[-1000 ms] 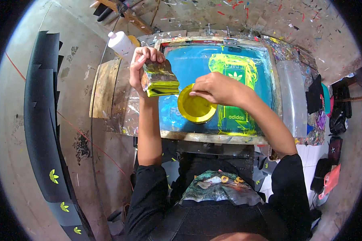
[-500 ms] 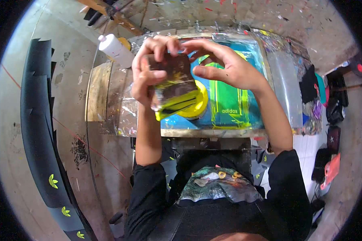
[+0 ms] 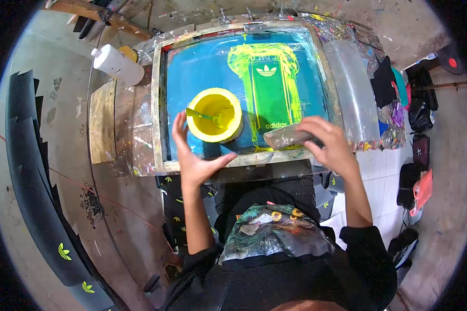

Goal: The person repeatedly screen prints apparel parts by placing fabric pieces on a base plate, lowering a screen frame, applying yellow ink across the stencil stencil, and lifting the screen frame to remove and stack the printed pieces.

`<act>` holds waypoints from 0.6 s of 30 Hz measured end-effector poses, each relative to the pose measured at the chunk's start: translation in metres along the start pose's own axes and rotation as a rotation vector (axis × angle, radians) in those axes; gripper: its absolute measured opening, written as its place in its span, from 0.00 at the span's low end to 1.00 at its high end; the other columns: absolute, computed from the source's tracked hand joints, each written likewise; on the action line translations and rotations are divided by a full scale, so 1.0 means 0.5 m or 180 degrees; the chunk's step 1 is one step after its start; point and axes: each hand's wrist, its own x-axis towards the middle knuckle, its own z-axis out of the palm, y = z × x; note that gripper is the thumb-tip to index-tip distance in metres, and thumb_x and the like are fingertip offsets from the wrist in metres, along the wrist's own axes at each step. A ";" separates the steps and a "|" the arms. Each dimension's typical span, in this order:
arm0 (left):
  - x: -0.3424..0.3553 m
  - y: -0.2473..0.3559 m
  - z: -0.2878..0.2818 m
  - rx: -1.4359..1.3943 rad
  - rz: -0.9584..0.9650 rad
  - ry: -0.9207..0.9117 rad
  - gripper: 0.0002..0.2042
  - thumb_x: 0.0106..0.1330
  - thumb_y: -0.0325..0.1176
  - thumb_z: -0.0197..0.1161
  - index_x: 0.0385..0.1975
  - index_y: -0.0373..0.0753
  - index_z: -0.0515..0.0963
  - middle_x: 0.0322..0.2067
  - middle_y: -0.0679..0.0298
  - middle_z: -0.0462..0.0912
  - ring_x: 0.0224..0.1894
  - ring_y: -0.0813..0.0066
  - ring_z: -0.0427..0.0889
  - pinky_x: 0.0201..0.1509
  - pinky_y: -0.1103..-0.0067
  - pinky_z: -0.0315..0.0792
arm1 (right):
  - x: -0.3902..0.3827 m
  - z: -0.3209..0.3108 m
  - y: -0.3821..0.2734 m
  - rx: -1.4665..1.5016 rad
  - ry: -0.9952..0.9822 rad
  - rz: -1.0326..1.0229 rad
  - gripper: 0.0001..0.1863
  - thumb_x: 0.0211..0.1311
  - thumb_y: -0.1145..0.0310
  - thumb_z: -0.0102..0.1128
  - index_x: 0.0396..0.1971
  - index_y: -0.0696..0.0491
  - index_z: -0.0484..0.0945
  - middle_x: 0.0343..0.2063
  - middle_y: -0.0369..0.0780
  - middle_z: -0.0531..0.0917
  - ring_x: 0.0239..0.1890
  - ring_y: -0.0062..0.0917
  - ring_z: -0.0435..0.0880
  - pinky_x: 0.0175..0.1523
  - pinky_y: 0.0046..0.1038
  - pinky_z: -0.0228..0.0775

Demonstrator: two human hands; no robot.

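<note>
A wooden-framed printing screen (image 3: 159, 109) with blue mesh lies on the worktable, its green stencil panel (image 3: 266, 98) ringed with smeared yellow ink. My right hand (image 3: 331, 144) grips a squeegee (image 3: 284, 137) low over the near end of that panel. Whether its blade touches the mesh cannot be made out. On the mesh to the left stands a yellow ink pot (image 3: 237, 103), with a stick (image 3: 198, 113) leaning inside. Fingers spread, my left hand (image 3: 196, 161) curves around the pot's near left side without a visible grip on it.
A white bottle (image 3: 119, 65) stands at the table's left, behind a bare wood board (image 3: 103, 122). A clear plastic sheet (image 3: 346, 96) borders the screen's right side. Dark printed strips (image 3: 28, 155) hang at far left. Metal clamps (image 3: 252, 27) sit along the screen's back edge.
The squeegee has passed from my left hand to my right and come down toward the screen. My left hand has dropped to beside the ink pot and opened. The view has shifted slightly.
</note>
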 end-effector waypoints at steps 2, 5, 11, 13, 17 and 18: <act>0.008 0.018 0.044 0.0091 -0.0298 0.0028 0.65 0.33 0.46 0.92 0.72 0.32 0.56 0.65 0.50 0.72 0.68 0.56 0.73 0.72 0.64 0.67 | -0.027 0.029 0.005 -0.0310 0.0105 -0.0076 0.20 0.53 0.80 0.69 0.49 0.55 0.83 0.50 0.46 0.84 0.54 0.43 0.85 0.61 0.39 0.77; 0.022 0.005 0.067 -0.0283 -0.0476 0.0125 0.60 0.33 0.42 0.93 0.68 0.32 0.59 0.58 0.53 0.77 0.60 0.60 0.79 0.66 0.66 0.73 | -0.036 0.045 -0.009 -0.0579 -0.0284 -0.0204 0.20 0.53 0.72 0.72 0.48 0.53 0.83 0.50 0.46 0.84 0.53 0.44 0.83 0.61 0.42 0.75; 0.024 -0.013 0.087 -0.0211 0.0178 0.0458 0.51 0.39 0.39 0.89 0.65 0.32 0.66 0.56 0.54 0.80 0.57 0.60 0.82 0.64 0.67 0.75 | 0.057 -0.016 -0.115 -0.0735 0.0296 -0.0767 0.21 0.59 0.60 0.73 0.52 0.50 0.84 0.46 0.43 0.83 0.50 0.39 0.83 0.58 0.43 0.74; 0.023 -0.005 0.076 -0.0133 0.0401 0.0392 0.55 0.38 0.39 0.89 0.69 0.31 0.62 0.60 0.51 0.78 0.61 0.57 0.81 0.66 0.66 0.75 | 0.122 -0.013 -0.166 -0.0550 0.0324 -0.1148 0.21 0.60 0.60 0.72 0.52 0.49 0.84 0.45 0.41 0.83 0.48 0.36 0.83 0.53 0.39 0.77; 0.024 0.036 0.068 -0.0203 0.0582 0.0296 0.56 0.40 0.38 0.89 0.70 0.31 0.60 0.64 0.47 0.76 0.64 0.53 0.80 0.67 0.65 0.75 | 0.235 0.035 -0.225 -0.0563 0.0345 -0.1811 0.19 0.60 0.61 0.70 0.53 0.45 0.84 0.39 0.38 0.81 0.42 0.32 0.84 0.44 0.33 0.79; 0.023 0.058 0.054 -0.0061 0.0579 0.0158 0.55 0.41 0.38 0.89 0.71 0.32 0.61 0.66 0.45 0.74 0.66 0.49 0.78 0.69 0.63 0.74 | 0.250 0.040 -0.222 -0.0655 0.0206 -0.2028 0.20 0.60 0.61 0.69 0.52 0.45 0.84 0.37 0.38 0.81 0.41 0.32 0.84 0.44 0.33 0.79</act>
